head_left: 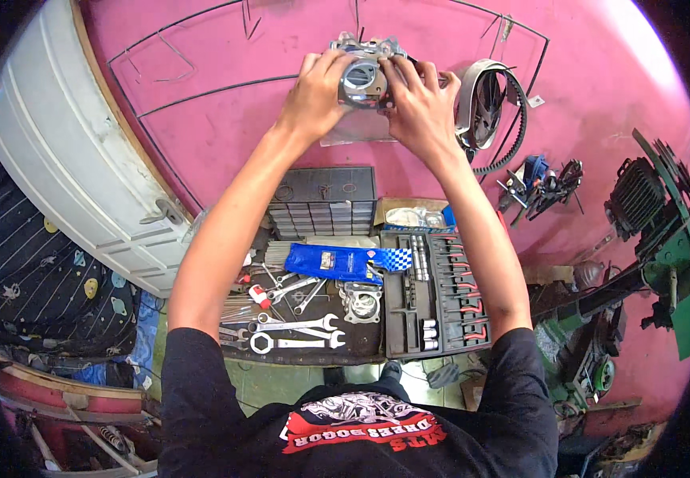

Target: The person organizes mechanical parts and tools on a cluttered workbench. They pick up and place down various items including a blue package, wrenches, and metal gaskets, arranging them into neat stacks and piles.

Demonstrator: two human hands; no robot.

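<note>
Both my arms reach up to the pink wall. Between my hands is a bundle of flat metal gaskets with round openings, some of it seemingly in clear plastic, near a wire hook. My left hand grips the bundle's left edge with bent fingers. My right hand closes on its right side, fingers across the front. Below on the bench lie a blue packet with a checkered end, more gaskets and several combination wrenches.
A small-parts drawer cabinet stands at the bench's back. A black tool tray with sockets and red-handled tools lies at the right. Belts hang on the wall. A white door stands left, green machinery right.
</note>
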